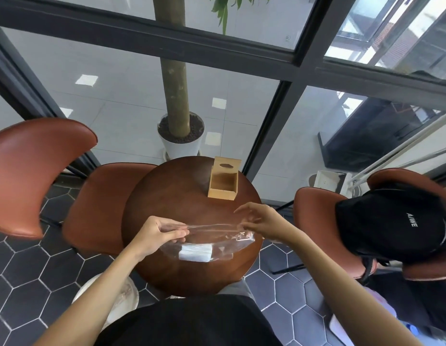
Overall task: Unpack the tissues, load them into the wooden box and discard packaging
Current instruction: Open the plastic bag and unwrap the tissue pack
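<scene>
Nearest you, low in the centre of the frame, the white tissues [195, 252] lie on the round wooden table [167, 270], inside the clear plastic bag [217, 236]. Your left hand [159, 232] pinches the bag's left edge between thumb and fingers. Your right hand [263, 222] pinches the right edge, its other fingers spread, so the film is stretched between both hands above the tissues. Further back, at the table's far rim, the wooden box [223, 182] stands with its lid raised. Beyond it is a potted tree [180, 136]; a black backpack [391, 221] sits on the chair at right.
</scene>
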